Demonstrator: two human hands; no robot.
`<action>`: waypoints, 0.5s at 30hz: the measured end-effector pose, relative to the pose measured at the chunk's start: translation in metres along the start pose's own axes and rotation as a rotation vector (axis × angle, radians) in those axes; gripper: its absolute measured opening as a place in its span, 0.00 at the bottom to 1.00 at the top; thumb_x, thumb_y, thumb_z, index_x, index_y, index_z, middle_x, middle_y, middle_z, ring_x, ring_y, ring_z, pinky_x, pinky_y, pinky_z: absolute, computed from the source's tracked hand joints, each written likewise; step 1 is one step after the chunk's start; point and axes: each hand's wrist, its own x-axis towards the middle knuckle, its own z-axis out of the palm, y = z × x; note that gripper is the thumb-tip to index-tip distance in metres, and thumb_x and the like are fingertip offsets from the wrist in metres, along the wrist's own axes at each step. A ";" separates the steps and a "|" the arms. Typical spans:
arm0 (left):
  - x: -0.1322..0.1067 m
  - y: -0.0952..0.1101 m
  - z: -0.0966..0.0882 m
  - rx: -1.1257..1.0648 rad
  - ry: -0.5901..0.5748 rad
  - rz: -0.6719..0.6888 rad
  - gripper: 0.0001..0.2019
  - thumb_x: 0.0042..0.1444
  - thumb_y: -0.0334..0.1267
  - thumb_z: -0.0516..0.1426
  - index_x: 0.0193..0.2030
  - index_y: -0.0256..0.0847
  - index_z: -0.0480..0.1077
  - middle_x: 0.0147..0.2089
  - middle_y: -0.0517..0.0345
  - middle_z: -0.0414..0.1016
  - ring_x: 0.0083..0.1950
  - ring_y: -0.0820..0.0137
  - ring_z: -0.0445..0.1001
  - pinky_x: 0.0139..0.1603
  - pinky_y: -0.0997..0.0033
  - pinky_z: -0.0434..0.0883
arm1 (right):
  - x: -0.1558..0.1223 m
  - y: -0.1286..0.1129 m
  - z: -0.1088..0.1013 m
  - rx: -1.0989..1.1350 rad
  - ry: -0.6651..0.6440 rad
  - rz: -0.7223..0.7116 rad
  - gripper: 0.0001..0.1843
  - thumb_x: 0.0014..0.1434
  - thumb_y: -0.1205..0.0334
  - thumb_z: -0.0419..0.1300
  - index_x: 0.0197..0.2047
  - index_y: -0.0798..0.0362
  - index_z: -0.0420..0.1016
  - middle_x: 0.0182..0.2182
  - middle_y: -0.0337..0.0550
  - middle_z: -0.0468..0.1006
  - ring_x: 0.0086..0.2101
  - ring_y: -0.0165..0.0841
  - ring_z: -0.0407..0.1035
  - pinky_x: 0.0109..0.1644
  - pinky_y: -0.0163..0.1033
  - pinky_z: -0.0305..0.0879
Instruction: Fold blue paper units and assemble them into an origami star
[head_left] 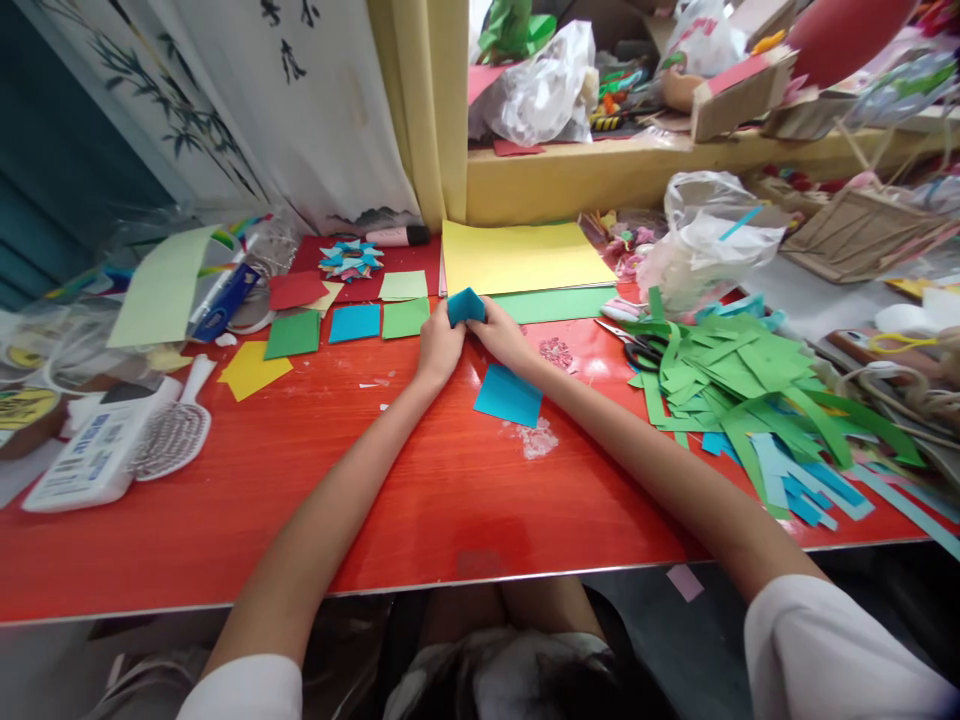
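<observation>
Between my two hands is a piece of blue paper (466,304) with a crease down its middle, held up off the red table. My left hand (441,346) is closed on its left edge, and my right hand (500,332) pinches its right edge. Under my right forearm, a flat blue paper square (508,396) lies on the tabletop. Left of my hands are green paper squares (406,318), another blue square (355,323) and yellow pieces (257,370). Behind my hands lies a stack of large sheets with a yellow one (525,257) on top.
Black-handled scissors (642,350) lie beside a heap of green paper scraps (739,365) on the right. A hairbrush (174,430) and a white bottle (101,450) lie at left. A folded blue paper ornament (351,260) sits on red paper. The table's front edge (480,582) is near my lap.
</observation>
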 end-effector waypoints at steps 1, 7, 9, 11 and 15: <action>0.000 -0.001 0.000 0.020 0.011 0.008 0.06 0.52 0.30 0.52 0.38 0.41 0.65 0.38 0.52 0.74 0.42 0.61 0.72 0.44 0.63 0.67 | 0.000 -0.001 -0.001 -0.024 -0.011 -0.002 0.14 0.53 0.70 0.51 0.43 0.54 0.68 0.43 0.45 0.75 0.46 0.39 0.68 0.54 0.46 0.62; 0.001 -0.001 0.000 0.076 0.001 0.032 0.04 0.52 0.31 0.52 0.35 0.41 0.66 0.35 0.52 0.73 0.40 0.61 0.71 0.43 0.63 0.66 | 0.005 -0.003 -0.007 -0.138 -0.044 -0.056 0.13 0.53 0.71 0.49 0.39 0.57 0.72 0.43 0.47 0.77 0.46 0.42 0.69 0.53 0.46 0.62; 0.001 -0.001 0.000 0.060 0.020 0.036 0.03 0.52 0.30 0.53 0.33 0.41 0.64 0.35 0.52 0.71 0.41 0.62 0.70 0.44 0.63 0.66 | 0.007 -0.004 -0.007 -0.138 -0.051 -0.060 0.13 0.53 0.71 0.49 0.38 0.57 0.72 0.42 0.48 0.77 0.45 0.43 0.69 0.52 0.46 0.62; 0.001 0.000 0.001 0.028 0.044 0.040 0.04 0.50 0.30 0.54 0.33 0.41 0.62 0.36 0.53 0.70 0.42 0.63 0.69 0.45 0.63 0.65 | 0.008 -0.004 -0.007 -0.127 -0.057 -0.065 0.13 0.52 0.71 0.50 0.38 0.58 0.73 0.41 0.48 0.77 0.44 0.43 0.70 0.51 0.47 0.63; 0.002 -0.002 0.003 -0.031 0.064 0.063 0.10 0.47 0.28 0.56 0.34 0.41 0.60 0.38 0.53 0.67 0.45 0.64 0.67 0.50 0.61 0.64 | 0.009 -0.003 -0.010 -0.076 -0.069 -0.053 0.16 0.49 0.72 0.52 0.42 0.57 0.73 0.42 0.46 0.77 0.45 0.41 0.69 0.53 0.47 0.63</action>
